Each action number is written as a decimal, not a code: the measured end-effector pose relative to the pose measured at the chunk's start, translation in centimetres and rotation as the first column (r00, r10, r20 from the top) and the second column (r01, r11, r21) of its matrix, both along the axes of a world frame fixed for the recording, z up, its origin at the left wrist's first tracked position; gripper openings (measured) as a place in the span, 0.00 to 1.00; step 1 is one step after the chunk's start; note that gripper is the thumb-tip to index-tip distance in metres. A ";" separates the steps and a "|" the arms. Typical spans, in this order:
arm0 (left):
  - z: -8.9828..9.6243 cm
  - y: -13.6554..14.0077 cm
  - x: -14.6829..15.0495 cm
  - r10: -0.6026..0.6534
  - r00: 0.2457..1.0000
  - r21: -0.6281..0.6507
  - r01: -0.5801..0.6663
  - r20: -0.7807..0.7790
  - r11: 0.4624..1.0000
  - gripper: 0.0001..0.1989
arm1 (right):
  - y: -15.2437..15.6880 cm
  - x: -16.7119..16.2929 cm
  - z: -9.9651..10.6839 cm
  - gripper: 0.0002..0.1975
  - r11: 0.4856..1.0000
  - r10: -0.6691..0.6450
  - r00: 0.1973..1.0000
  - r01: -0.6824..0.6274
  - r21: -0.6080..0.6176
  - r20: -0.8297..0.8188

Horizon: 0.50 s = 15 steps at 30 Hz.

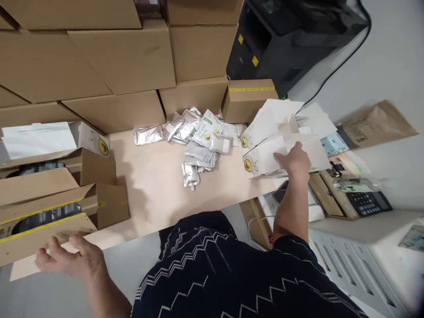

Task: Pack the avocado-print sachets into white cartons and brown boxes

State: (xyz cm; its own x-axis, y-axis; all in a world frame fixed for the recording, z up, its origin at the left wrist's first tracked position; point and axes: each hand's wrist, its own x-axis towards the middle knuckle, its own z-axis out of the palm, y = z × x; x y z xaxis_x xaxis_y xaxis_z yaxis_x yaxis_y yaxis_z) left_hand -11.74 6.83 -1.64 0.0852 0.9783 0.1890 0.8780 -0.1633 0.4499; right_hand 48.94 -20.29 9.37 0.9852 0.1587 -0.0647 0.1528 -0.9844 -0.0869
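Note:
At the lower left my left hand is open, its fingers spread and slightly curled beside the front edge of an open brown carton. Nothing is seen in it. Over on the right, my right hand grips a white box with raised flaps and an avocado print; its fingertips are partly hidden by the flaps. More white box panels stand open behind it. Between the hands lies a loose pile of silver pouches, with a white "Super Meal" packet on top.
Brown cartons are stacked along the back. A small taped carton stands before a black printer. At left are another white box and a second open carton. A calculator lies at right.

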 end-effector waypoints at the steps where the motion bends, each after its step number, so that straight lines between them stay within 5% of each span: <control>1: -0.2 -0.4 -0.5 0.077 0.997 0.176 -0.080 0.024 0.981 0.42 | -0.5 0.3 -0.2 0.30 0.999 0.037 0.997 -0.038 -0.028 -0.064; 3: -0.1 -1.2 -0.9 0.133 0.989 0.450 -0.144 0.058 0.881 0.38 | -1.3 -0.2 -0.2 0.16 0.982 0.165 0.974 -0.177 -0.061 -0.158; 5: 0.5 -2.2 0.0 0.040 0.998 0.515 -0.061 0.053 0.855 0.32 | -1.6 -1.9 0.5 0.12 0.955 0.273 0.946 -0.288 -0.069 -0.172; 8: 1.5 -4.2 4.5 -0.070 0.978 0.463 -0.030 0.196 0.886 0.19 | -1.1 -6.5 2.2 0.14 0.921 0.381 0.918 -0.387 -0.039 -0.106; 10: 2.2 -5.7 8.8 -0.211 0.933 0.324 0.112 0.290 0.939 0.13 | 0.0 -10.4 3.0 0.15 0.858 0.512 0.849 -0.512 0.035 -0.127; 12: 3.0 -7.1 12.9 -0.397 0.836 0.234 0.328 0.379 0.915 0.10 | 1.7 -14.6 3.2 0.17 0.724 0.689 0.700 -0.671 0.160 -0.186; 15: 5.4 -8.8 17.2 -0.603 0.616 0.310 0.523 0.507 0.794 0.13 | 4.8 -20.3 2.6 0.18 0.446 0.892 0.371 -0.819 0.361 -0.259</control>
State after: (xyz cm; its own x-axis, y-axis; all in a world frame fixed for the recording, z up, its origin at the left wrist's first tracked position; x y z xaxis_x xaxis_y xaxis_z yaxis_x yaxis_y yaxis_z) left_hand 5.47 -1.94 3.72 0.4527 0.7395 0.4982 0.1899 -0.6258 0.7565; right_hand 28.64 -15.53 11.98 0.2074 0.9443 -0.2557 0.8252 -0.3092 -0.4727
